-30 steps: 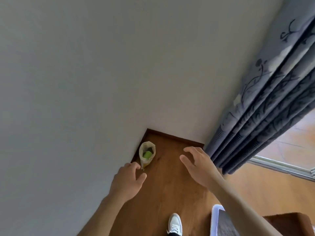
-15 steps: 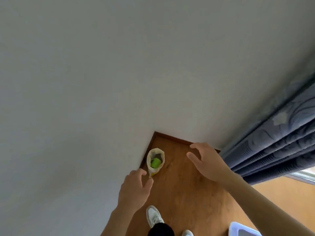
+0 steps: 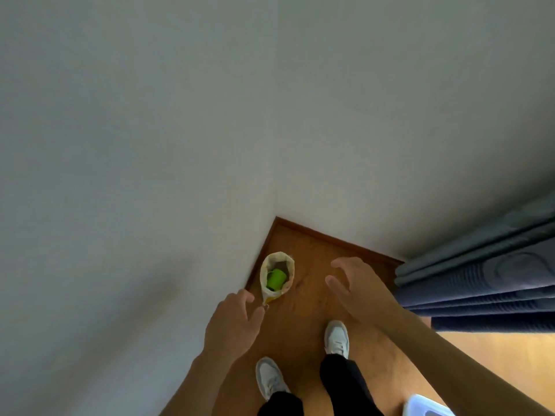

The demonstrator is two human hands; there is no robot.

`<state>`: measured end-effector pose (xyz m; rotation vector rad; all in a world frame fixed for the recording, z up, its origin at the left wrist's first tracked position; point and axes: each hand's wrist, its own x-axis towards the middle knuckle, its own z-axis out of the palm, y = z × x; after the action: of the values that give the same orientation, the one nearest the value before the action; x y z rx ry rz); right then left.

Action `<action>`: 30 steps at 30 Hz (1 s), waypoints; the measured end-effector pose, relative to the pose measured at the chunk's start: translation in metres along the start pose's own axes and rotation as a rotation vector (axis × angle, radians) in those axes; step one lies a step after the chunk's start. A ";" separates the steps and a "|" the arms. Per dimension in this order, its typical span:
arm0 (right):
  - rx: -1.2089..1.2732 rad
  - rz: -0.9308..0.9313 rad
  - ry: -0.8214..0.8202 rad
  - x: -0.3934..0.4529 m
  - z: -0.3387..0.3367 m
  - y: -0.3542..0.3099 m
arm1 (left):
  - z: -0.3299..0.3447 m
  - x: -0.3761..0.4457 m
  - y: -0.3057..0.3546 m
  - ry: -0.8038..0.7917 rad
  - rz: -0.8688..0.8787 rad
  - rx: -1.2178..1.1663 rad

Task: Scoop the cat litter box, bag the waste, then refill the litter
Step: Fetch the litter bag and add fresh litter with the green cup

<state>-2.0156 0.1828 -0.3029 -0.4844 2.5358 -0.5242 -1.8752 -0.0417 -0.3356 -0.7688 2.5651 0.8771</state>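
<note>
Since a second ago the person has stepped closer to the room corner: both white shoes (image 3: 337, 337) now stand on the wooden floor (image 3: 312, 319) at lower centre, and both hands have reached nearer the open litter bag (image 3: 277, 273), which stands upright against the wall (image 3: 180, 145) just left of centre. A green scoop or cup (image 3: 275, 280) lies inside it; which of the two I cannot tell. The left hand (image 3: 232, 324) hovers just below the bag's lower edge, fingers (image 3: 247, 298) loosely curved and grasping nothing, seemingly not yet touching. The right hand (image 3: 357, 286) is spread open right of the bag, apart from it, also holding nothing. This looks like the approach to picking up the bag, probably for the refill or to fetch the scoop.

The blue curtain (image 3: 480, 265) hangs at the right edge, close by the right forearm. A corner of the white litter box (image 3: 426, 408) shows at the bottom right. The wall tight against the bag leaves little room for the left fingers
</note>
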 end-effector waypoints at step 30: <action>0.018 0.177 -0.204 0.355 0.476 0.242 | 0.416 0.401 -0.176 0.242 -0.212 -0.042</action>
<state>-2.1053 0.1116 -0.9338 -0.2869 2.3483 -0.4088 -2.0429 -0.0473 -0.9158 -1.2005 2.6094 0.8155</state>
